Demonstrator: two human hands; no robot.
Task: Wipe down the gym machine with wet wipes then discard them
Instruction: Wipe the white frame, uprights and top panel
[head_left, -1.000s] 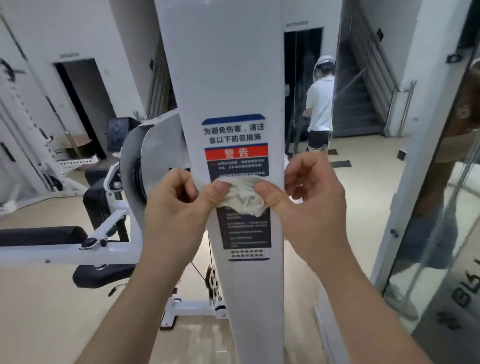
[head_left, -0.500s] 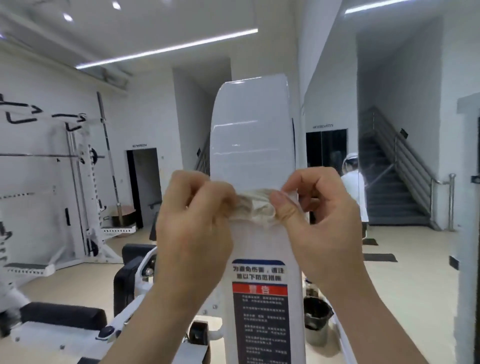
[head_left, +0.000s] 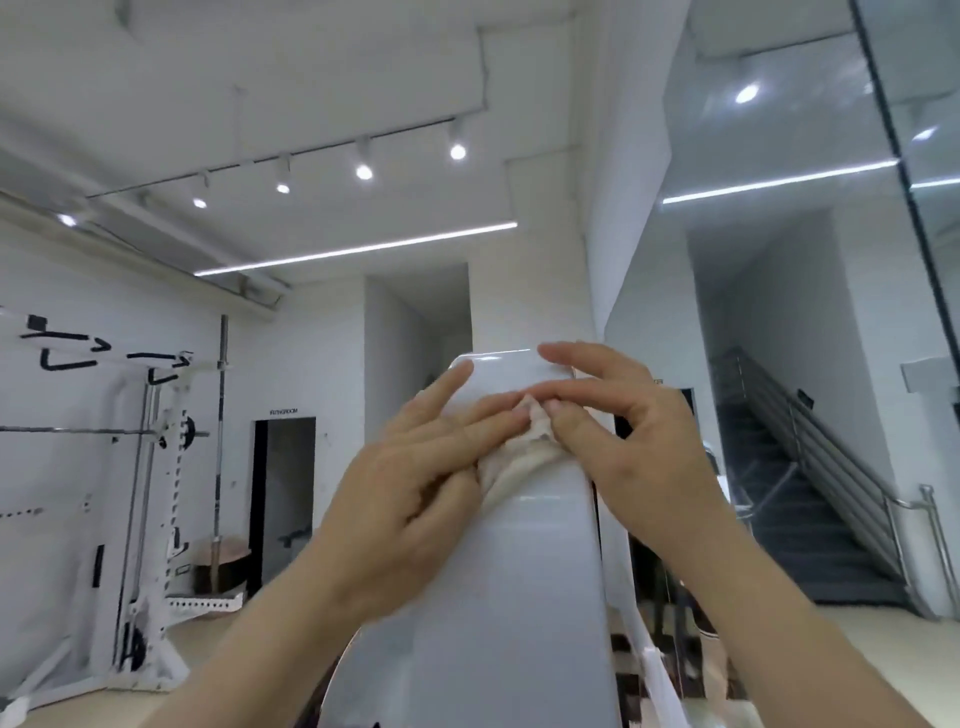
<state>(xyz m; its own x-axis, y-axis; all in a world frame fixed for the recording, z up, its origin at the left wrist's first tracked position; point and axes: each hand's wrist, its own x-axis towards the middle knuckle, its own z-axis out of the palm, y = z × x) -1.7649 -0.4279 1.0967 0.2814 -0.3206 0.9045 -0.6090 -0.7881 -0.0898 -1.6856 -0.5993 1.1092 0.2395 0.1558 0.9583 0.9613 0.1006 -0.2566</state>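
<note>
The gym machine's tall white upright panel (head_left: 530, 582) fills the lower middle of the head view, and its rounded top edge sits just above my fingers. A crumpled off-white wet wipe (head_left: 519, 462) lies flat against the panel near its top. My left hand (head_left: 415, 493) presses on the wipe's left side with fingers stretched out. My right hand (head_left: 623, 441) presses on its right side, fingers spread, fingertips meeting the left hand's over the wipe. Most of the wipe is hidden under both hands.
A white squat rack (head_left: 150, 509) with a barbell stands at the left. A dark doorway (head_left: 283, 493) is behind it. A staircase with a metal railing (head_left: 810, 499) rises at the right, beside a glass wall (head_left: 924, 208).
Both hands carried the wipe upward from the warning label to the panel's top. The pinch on the wipe gave way to flat, spread fingers pressing it on the panel. The view tilted up.
</note>
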